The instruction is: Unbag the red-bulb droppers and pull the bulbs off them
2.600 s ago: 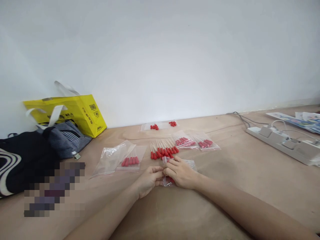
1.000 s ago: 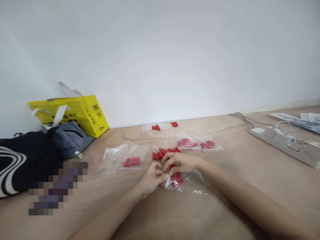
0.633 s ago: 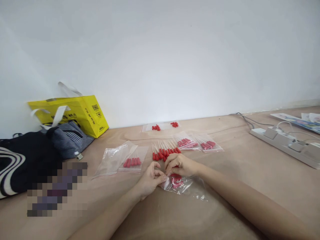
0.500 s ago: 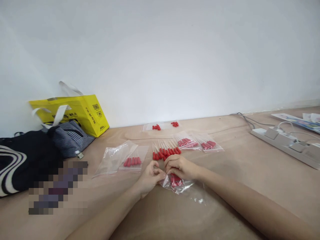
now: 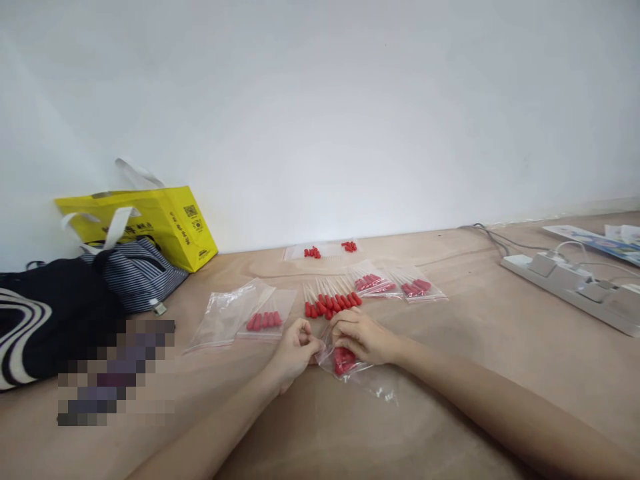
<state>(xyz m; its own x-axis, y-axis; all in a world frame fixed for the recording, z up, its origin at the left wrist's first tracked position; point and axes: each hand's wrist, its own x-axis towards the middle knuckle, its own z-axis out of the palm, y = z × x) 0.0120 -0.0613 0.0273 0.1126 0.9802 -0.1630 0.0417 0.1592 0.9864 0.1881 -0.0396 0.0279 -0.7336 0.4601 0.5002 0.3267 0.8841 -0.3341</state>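
A clear zip bag (image 5: 367, 380) lies in front of me, with a bunch of red tips (image 5: 344, 361) in it. My left hand (image 5: 294, 348) pinches the bag's left edge between thumb and fingers. From the right, my right hand (image 5: 364, 333) is closed over the upper part of the same bag, just above the red tips; its fingers hide what lies under them. Just beyond my hands, a fanned pile of pale sticks with red tips (image 5: 333, 303) lies on the table, red ends toward me.
Left of my hands are a flat clear bag (image 5: 215, 323) and a filled one (image 5: 265, 321). Filled bags (image 5: 373, 283) lie beyond my right hand, another (image 5: 320, 253) by the wall. Yellow and dark bags (image 5: 193, 233) stand left; a power strip (image 5: 570, 287) lies right.
The zip bag in my hands has shifted slightly left, and the red tips in it now sit closer under my right fingers. My left hand still pinches its edge.
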